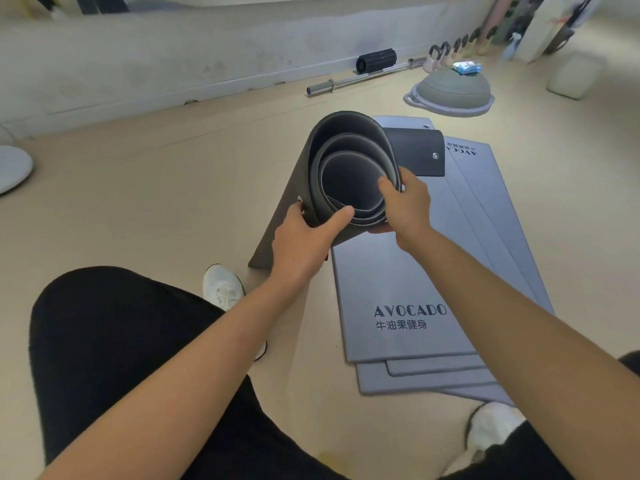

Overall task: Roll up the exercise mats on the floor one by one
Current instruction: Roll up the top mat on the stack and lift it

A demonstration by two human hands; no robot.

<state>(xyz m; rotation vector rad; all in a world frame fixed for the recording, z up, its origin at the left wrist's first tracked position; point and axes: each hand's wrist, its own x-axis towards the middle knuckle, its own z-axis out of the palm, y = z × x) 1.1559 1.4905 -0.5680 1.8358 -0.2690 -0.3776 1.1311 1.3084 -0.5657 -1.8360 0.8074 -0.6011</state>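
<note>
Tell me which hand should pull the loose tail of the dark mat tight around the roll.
Left, probably. The left hand already grips the dark mat at its loose outer flap by the eyelet, where the tail hangs down. The right hand pinches the coiled layers at the roll's end, steadying it.

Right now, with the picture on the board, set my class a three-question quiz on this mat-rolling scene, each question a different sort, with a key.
1. True or false: the dark rolled mat lies flat on the floor.
2. Multiple choice: which hand has its fingers inside the roll's open end? A) left hand B) right hand C) neither
3. Short answer: what word is printed in capitals on the top grey mat lying flat?

Key
1. False: both hands hold the roll up, its open end facing the camera.
2. B; the left hand grips the outer layer, thumb across the edge.
3. AVOCADO.
</note>
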